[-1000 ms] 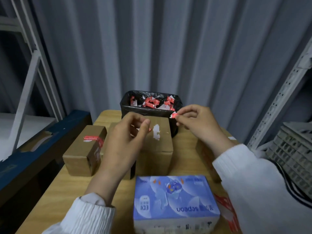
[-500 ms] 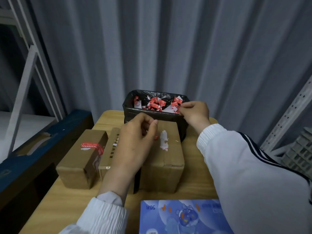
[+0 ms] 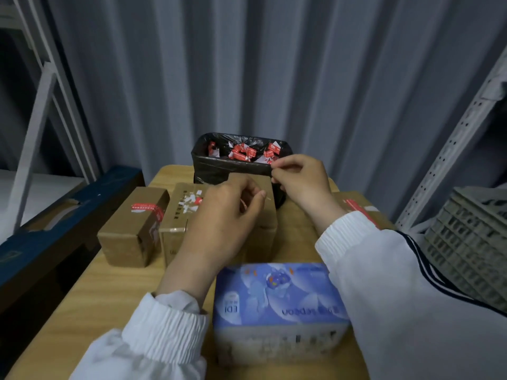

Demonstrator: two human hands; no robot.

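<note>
Light is dim, cool and bluish, falling softly from above the near side. The pale wooden table (image 3: 109, 297) and white ribbed sleeve cuffs (image 3: 164, 333) are brightest; the far left corner is nearly black. The left hand (image 3: 219, 223) throws a soft shadow on the brown cardboard box (image 3: 264, 237). Edges bow outward; fine print is blurred.
</note>
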